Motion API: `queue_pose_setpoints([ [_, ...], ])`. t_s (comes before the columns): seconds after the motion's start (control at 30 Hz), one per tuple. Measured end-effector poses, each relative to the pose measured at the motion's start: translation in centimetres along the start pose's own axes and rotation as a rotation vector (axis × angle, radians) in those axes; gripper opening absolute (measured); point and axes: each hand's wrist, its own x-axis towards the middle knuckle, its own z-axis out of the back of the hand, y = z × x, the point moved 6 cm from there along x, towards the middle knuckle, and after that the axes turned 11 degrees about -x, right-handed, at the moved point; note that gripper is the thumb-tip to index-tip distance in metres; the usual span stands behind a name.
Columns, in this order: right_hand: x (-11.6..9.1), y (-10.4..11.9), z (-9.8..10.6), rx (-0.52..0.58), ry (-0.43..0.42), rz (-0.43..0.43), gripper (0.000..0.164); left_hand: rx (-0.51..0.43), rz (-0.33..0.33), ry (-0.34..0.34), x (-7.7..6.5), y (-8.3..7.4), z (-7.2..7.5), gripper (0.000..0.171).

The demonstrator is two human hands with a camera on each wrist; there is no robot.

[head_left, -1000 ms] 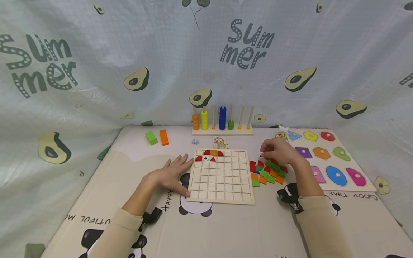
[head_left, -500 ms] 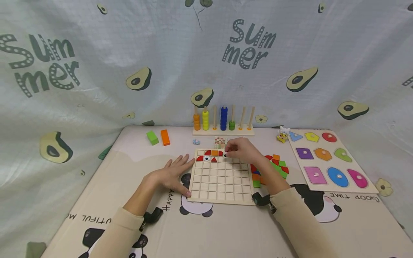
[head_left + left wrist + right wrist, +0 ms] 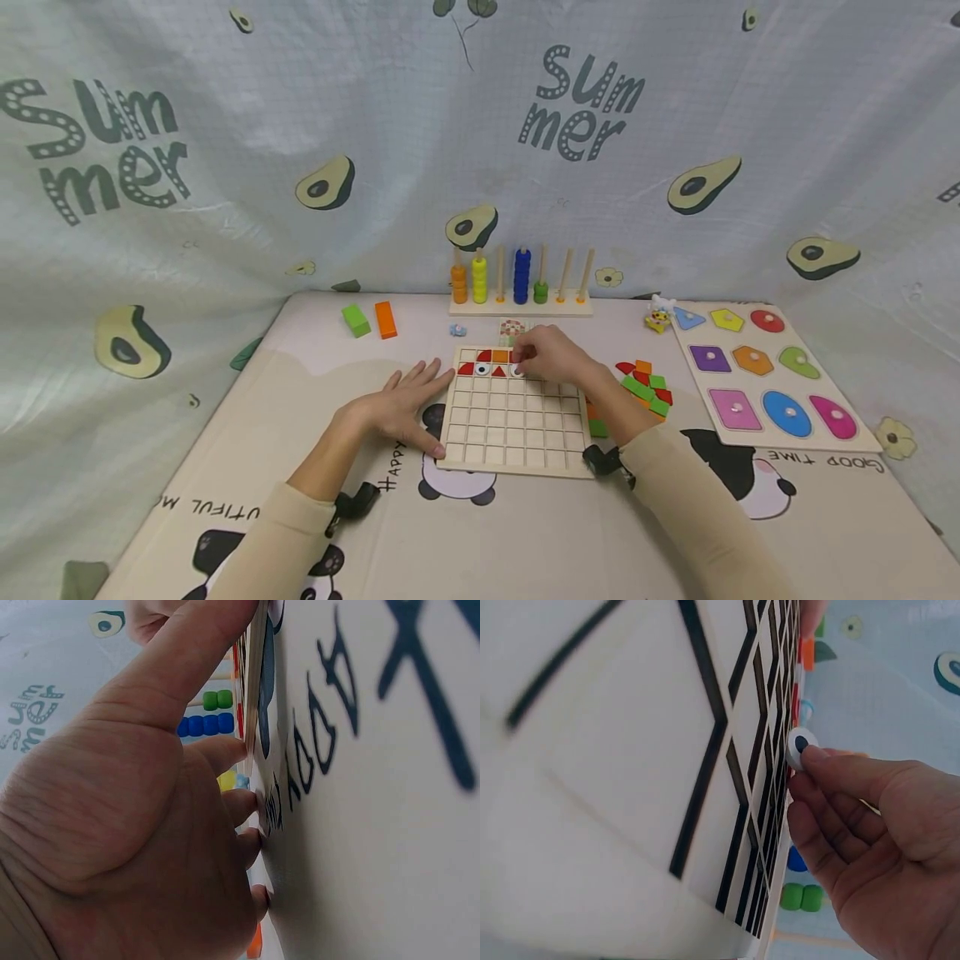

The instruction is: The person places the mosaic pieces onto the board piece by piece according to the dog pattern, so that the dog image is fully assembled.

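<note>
My left hand [image 3: 396, 410] lies with its fingers spread at the left edge of a wooden grid board [image 3: 516, 429]. Its thumb and fingertips touch that edge. Over the board's upper part, my right hand [image 3: 557, 358] pinches a round white eye piece [image 3: 792, 752] with a black pupil, between thumb and fingers. In the head view this piece is at a cell of the second row; whether it sits fully in the cell I cannot tell. Red pieces [image 3: 466, 369], an orange square [image 3: 500, 357] and another eye piece [image 3: 482, 369] fill cells in the top two rows.
Loose green, red and orange pieces [image 3: 647, 387] lie right of the board, partly behind my right forearm. A bead abacus [image 3: 521, 308], a small picture card [image 3: 512, 328] and two blocks [image 3: 386, 320] stand behind. A shape puzzle board [image 3: 750, 400] lies at right.
From the loose pile my right hand has moved left to the board, carrying the eye piece, and has lowered it toward a second-row cell. My left hand has stayed in place.
</note>
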Motion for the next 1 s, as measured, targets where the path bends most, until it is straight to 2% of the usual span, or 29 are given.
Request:
queue_pose_setpoints([
  [0.17,-0.1,-0.4,-0.1,0.016,0.014,0.002,0.004,-0.002,0.006,-0.002,0.0,0.0,0.1,0.125],
  [0.8,-0.2,0.0,-0.4,-0.108,0.012,0.001,0.008,-0.002,0.006,-0.006,-0.1,-0.2,0.1,0.125],
  [0.9,-0.5,0.0,0.2,-0.114,-0.003,0.024,0.01,-0.005,0.007,-0.002,-0.2,-0.2,0.1,0.125],
  [1.0,-1.6,-0.4,1.7,-0.076,-0.044,0.045,0.016,-0.006,0.002,-0.001,-0.1,-0.2,0.1,0.126],
])
